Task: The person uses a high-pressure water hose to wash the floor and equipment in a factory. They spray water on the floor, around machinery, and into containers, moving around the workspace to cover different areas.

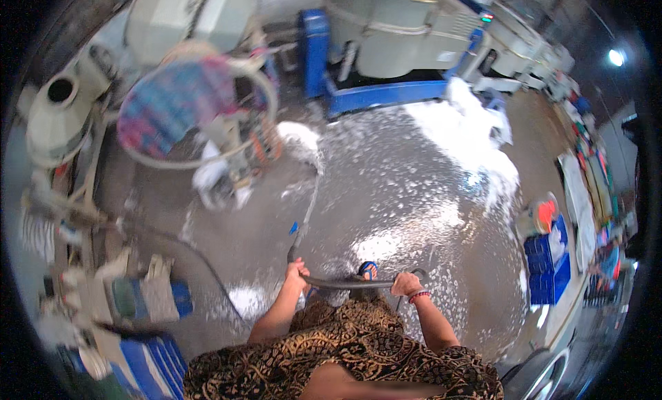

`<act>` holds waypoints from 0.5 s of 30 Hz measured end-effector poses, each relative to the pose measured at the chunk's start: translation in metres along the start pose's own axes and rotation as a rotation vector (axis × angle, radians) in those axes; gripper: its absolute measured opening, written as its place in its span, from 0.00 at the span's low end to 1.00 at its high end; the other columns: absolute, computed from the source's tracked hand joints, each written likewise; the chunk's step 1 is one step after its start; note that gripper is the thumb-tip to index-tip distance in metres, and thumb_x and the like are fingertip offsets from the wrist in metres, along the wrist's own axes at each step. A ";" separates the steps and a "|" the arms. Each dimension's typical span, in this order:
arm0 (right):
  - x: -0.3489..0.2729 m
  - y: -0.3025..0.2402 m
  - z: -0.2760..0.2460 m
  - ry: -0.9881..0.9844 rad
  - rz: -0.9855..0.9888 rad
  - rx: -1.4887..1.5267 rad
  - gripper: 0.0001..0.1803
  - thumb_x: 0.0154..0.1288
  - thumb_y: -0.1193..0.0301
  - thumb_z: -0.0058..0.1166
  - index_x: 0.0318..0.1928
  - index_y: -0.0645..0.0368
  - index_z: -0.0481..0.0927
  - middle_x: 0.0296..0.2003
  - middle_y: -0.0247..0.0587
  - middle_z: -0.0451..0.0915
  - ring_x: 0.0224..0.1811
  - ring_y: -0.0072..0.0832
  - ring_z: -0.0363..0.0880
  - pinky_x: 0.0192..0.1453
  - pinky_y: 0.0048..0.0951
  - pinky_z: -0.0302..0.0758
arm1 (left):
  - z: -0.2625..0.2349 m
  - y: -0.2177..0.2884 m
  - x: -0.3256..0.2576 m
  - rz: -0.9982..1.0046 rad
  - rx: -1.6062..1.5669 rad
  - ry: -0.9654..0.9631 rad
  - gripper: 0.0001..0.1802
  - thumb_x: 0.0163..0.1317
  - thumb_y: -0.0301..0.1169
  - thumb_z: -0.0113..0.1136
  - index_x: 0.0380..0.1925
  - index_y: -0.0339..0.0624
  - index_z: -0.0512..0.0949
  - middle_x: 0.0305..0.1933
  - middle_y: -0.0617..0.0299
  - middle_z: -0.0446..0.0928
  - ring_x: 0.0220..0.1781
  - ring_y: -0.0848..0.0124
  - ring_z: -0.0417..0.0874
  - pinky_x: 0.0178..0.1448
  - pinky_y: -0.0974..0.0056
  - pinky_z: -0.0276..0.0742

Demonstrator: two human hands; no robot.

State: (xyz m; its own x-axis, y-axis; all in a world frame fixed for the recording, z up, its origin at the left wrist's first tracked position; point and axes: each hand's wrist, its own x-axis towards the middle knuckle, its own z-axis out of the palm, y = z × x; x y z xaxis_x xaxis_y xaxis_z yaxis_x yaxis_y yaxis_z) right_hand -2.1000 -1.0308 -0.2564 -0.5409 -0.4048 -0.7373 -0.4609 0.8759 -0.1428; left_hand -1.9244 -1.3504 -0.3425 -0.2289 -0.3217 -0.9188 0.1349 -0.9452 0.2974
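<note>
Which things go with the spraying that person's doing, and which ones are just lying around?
Part of the job:
the hose, gripped by the left hand and right hand
the water jet
the wet floor
the white foam

Seemingly just lying about:
the blue crates
the pink-and-blue cloth
the small blue scrap

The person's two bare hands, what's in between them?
A long dark grey hose joins the left hand and right hand; a foot in a blue sandal shows just beyond it, in the head view.
</note>
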 end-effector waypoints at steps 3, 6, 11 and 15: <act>-0.007 0.023 -0.020 0.092 0.070 0.096 0.16 0.44 0.62 0.50 0.28 0.60 0.82 0.31 0.56 0.80 0.40 0.46 0.80 0.45 0.40 0.76 | 0.034 -0.010 0.002 -0.056 0.057 -0.103 0.15 0.51 0.18 0.48 0.38 0.47 0.68 0.19 0.68 0.57 0.14 0.77 0.54 0.19 0.71 0.55; -0.016 0.056 -0.041 0.086 -0.106 0.079 0.16 0.43 0.59 0.52 0.27 0.57 0.83 0.31 0.51 0.81 0.36 0.44 0.81 0.41 0.39 0.78 | 0.064 -0.024 -0.007 -0.048 0.136 -0.232 0.11 0.51 0.19 0.51 0.34 0.43 0.65 0.17 0.70 0.54 0.14 0.76 0.53 0.19 0.70 0.54; -0.021 0.140 -0.067 0.113 -0.055 0.195 0.17 0.43 0.59 0.51 0.29 0.57 0.82 0.31 0.52 0.80 0.37 0.46 0.80 0.40 0.42 0.77 | 0.137 -0.079 -0.048 -0.069 0.171 -0.109 0.07 0.54 0.20 0.47 0.32 0.44 0.65 0.15 0.71 0.53 0.13 0.77 0.53 0.17 0.73 0.55; -0.028 0.203 -0.059 0.145 -0.008 0.256 0.16 0.42 0.60 0.53 0.29 0.58 0.82 0.30 0.52 0.80 0.34 0.46 0.80 0.37 0.42 0.77 | 0.191 -0.131 -0.073 -0.106 0.238 0.003 0.05 0.56 0.21 0.46 0.30 0.44 0.66 0.15 0.70 0.53 0.12 0.77 0.54 0.16 0.73 0.56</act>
State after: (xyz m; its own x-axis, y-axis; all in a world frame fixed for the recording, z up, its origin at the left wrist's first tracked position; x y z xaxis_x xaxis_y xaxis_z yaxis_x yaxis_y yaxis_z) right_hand -2.2196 -0.8572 -0.2257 -0.6415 -0.4295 -0.6356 -0.2832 0.9026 -0.3242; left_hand -2.1099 -1.2135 -0.2651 -0.2266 -0.2201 -0.9488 -0.1208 -0.9603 0.2516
